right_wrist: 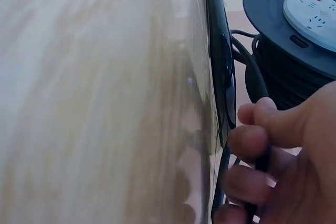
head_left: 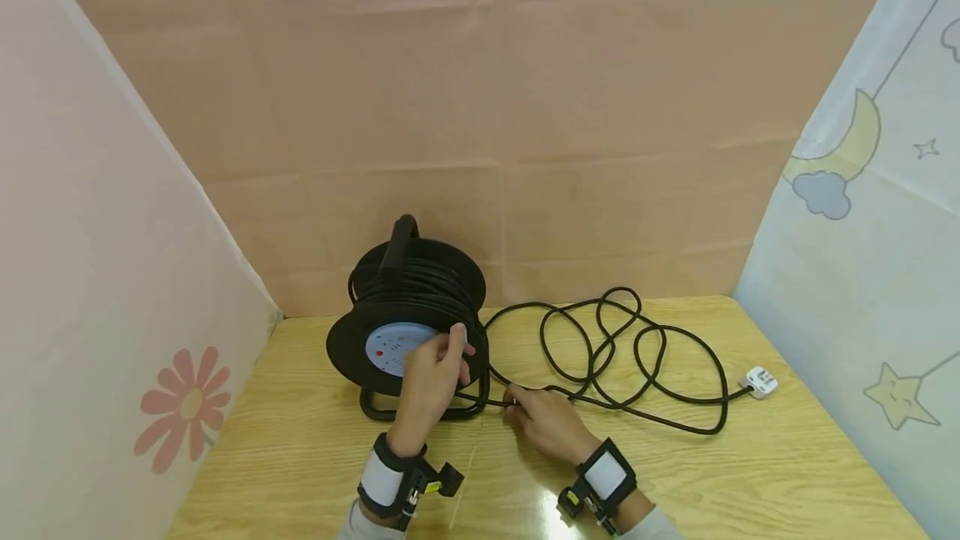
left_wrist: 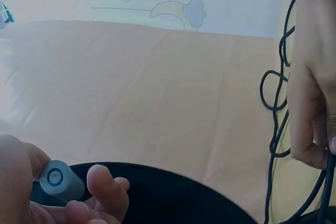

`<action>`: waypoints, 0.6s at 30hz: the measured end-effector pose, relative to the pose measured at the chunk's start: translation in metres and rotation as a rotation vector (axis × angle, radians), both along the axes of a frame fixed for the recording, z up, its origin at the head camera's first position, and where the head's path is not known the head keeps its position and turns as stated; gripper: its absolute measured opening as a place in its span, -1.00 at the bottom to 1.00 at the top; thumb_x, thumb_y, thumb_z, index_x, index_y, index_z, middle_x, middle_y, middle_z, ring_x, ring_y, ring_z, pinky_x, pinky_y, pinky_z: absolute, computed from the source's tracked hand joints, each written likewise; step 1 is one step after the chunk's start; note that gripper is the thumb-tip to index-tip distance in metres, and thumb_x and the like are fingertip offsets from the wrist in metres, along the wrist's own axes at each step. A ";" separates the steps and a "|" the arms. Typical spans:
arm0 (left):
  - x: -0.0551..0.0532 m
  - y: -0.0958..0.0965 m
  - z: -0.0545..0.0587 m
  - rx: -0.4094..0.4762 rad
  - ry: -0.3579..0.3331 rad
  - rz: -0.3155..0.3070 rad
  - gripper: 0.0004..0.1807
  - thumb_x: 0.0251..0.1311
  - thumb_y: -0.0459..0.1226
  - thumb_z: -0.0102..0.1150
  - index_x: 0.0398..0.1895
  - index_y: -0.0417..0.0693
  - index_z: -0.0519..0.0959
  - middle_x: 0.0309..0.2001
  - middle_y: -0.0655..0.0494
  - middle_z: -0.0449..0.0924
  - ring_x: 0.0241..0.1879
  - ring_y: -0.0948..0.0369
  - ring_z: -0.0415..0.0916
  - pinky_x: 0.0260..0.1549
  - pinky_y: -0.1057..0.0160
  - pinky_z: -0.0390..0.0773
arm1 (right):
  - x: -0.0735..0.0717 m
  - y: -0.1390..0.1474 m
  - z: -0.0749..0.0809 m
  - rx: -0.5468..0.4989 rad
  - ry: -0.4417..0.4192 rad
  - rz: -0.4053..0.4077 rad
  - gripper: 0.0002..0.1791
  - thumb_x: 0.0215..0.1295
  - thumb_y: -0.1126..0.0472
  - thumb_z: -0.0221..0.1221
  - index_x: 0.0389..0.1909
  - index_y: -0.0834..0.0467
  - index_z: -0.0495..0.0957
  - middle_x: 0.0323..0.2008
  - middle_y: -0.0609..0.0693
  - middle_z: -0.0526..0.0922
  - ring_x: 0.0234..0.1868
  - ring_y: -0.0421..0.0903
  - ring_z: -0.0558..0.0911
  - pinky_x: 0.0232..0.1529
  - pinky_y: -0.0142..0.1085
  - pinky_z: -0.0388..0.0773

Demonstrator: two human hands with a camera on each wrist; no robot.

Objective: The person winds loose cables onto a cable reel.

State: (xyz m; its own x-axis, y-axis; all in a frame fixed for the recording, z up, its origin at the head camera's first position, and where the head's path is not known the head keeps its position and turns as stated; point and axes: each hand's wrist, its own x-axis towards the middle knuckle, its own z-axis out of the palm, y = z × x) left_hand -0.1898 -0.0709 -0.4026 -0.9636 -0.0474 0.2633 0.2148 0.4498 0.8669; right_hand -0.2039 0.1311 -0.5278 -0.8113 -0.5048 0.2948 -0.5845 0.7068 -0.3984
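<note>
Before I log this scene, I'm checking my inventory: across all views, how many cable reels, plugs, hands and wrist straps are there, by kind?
Extension cable reel: 1
White mains plug: 1
Left hand and right hand: 2
Left wrist strap and right wrist strap: 2
Total: 6

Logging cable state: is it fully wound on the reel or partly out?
Partly out: black cable turns sit on the reel, while loose loops spread over the table to the white plug.
</note>
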 end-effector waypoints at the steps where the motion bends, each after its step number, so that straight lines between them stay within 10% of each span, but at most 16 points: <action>1: 0.000 0.001 -0.001 0.006 -0.002 -0.010 -0.38 0.41 0.24 -0.27 -0.49 0.07 0.62 -0.76 0.19 0.48 -0.76 0.18 0.30 -0.76 0.27 0.23 | 0.000 0.001 0.000 -0.002 -0.002 -0.002 -0.92 0.40 0.14 0.10 -0.17 -0.10 0.54 -0.49 -0.30 0.56 -0.58 -0.35 0.44 -0.57 -0.36 0.39; 6: -0.001 0.004 -0.007 0.018 -0.016 -0.060 -0.36 0.44 0.23 -0.33 -0.51 0.09 0.60 -0.75 0.17 0.49 -0.83 0.18 0.23 -0.83 0.30 0.20 | 0.001 0.003 0.000 -0.023 0.044 0.011 -0.78 0.36 0.03 0.16 -0.02 -0.23 0.59 -0.74 -0.32 0.34 -0.75 -0.34 0.24 -0.70 -0.43 0.20; 13: -0.001 0.008 -0.015 -0.006 -0.018 -0.109 -0.38 0.47 0.20 -0.35 -0.51 0.11 0.60 -0.73 0.16 0.51 -0.85 0.21 0.21 -0.85 0.34 0.17 | 0.001 0.000 -0.002 -0.079 0.058 0.047 -0.81 0.36 0.19 0.14 -0.12 -0.18 0.60 -0.28 -0.34 0.66 -0.37 -0.42 0.55 -0.39 -0.36 0.53; 18: -0.002 0.012 -0.023 -0.015 -0.051 -0.142 -0.40 0.48 0.16 -0.33 -0.48 0.07 0.59 -0.74 0.12 0.51 -0.84 0.25 0.24 -0.82 0.34 0.21 | 0.003 -0.002 0.000 -0.053 0.026 -0.019 -0.86 0.42 0.20 0.08 -0.14 -0.09 0.55 -0.35 -0.25 0.66 -0.46 -0.37 0.53 -0.50 -0.36 0.47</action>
State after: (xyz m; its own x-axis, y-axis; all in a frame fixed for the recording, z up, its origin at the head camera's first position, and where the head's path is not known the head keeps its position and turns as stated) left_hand -0.1913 -0.0591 -0.4252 -0.9723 0.0939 0.2139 0.2334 0.4306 0.8718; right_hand -0.2011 0.1294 -0.5273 -0.8121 -0.4729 0.3419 -0.5822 0.6961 -0.4200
